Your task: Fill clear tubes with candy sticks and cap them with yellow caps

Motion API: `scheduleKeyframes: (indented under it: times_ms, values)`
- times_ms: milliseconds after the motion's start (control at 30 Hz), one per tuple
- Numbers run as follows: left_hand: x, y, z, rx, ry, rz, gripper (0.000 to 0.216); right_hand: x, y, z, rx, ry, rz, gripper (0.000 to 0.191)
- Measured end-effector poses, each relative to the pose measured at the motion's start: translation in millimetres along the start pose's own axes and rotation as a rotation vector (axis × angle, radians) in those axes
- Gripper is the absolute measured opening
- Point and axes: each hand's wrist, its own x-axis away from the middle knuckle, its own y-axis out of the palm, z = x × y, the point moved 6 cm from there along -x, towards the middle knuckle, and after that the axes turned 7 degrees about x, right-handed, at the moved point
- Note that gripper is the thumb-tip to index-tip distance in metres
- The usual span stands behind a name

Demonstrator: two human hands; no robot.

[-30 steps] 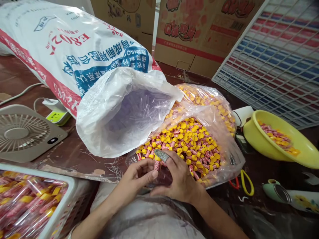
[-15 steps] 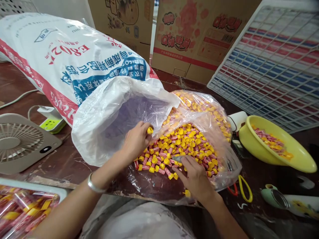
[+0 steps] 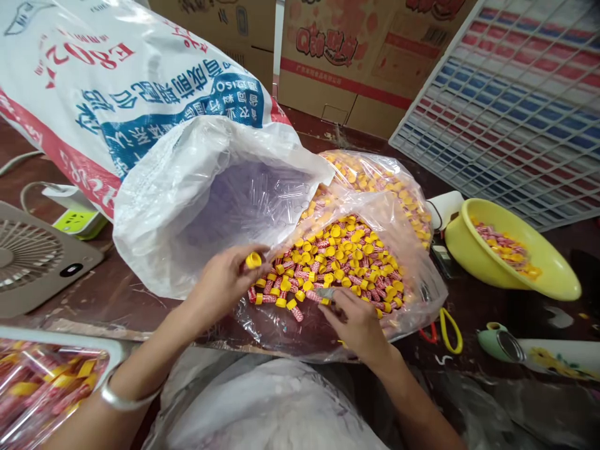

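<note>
While your left hand (image 3: 224, 281) pinches a small yellow plastic cap (image 3: 254, 260) at the mouth of the white woven sack (image 3: 140, 125), your right hand (image 3: 357, 325), seemingly closed on one striped tube, could drag the clear plastic bag of yellow-capped tubes (image 3: 347, 262) and spill it across the tabletop (image 3: 140, 294).

fan (image 3: 28, 262) cut by left edge, sack (image 3: 117, 94) top cropped

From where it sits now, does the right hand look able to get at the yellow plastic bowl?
Probably yes. The right hand rests on the yellow-capped tubes in the clear plastic bag; the yellow plastic bowl stands open just beyond the bag's raised edge, with nothing else between.
</note>
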Motion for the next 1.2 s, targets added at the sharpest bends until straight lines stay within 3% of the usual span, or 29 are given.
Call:
scheduleKeyframes:
  times_ms: [133, 333, 433, 533, 600, 700, 833, 933, 1000, 1100, 1200]
  values:
    - [43, 22, -3, 0.209, -0.054, -0.157, 0.037, -20, -28, -8, -0.219, -0.035, 0.126, 0.006]
    - [58, 40, 11, 0.441, -0.066, -0.226, 0.031, -35, -27, -19, -0.400, 0.074, 0.119, 0.020]
    - [60, 38, 13, 0.594, -0.087, -0.201, 0.030, -35, -29, -21, -0.390, 0.077, 0.147, 0.018]
    - [61, 37, 7, 0.902, -0.206, -0.118, 0.044, -31, -33, -22, -0.473, 0.096, 0.152, 0.017]
    - [61, 39, 5, 1.121, -0.280, -0.069, 0.055, -28, -35, -29, -0.492, 0.044, 0.132, 0.018]
    - [61, 45, 6, 1.311, -0.328, -0.038, 0.049, -25, -33, -41, -0.463, -0.071, 0.140, 0.018]
    - [64, 57, 10, 1.310, -0.381, -0.090, 0.039, -25, -23, -38, -0.486, -0.029, 0.208, 0.016]
    - [64, 61, 18, 1.131, -0.295, -0.172, 0.035, -31, -21, -34, -0.494, 0.007, 0.190, 0.015]
    - [64, 61, 24, 1.036, -0.236, -0.235, 0.034, -35, -23, -40, -0.483, -0.077, 0.123, 0.014]
    - [63, 61, 35, 1.023, -0.174, -0.325, 0.031, -35, -24, -54, -0.408, -0.236, 0.004, 0.048]
    - [58, 61, 40, 1.066, -0.165, -0.358, 0.034, -30, -20, -59, -0.252, -0.222, 0.012, 0.083]
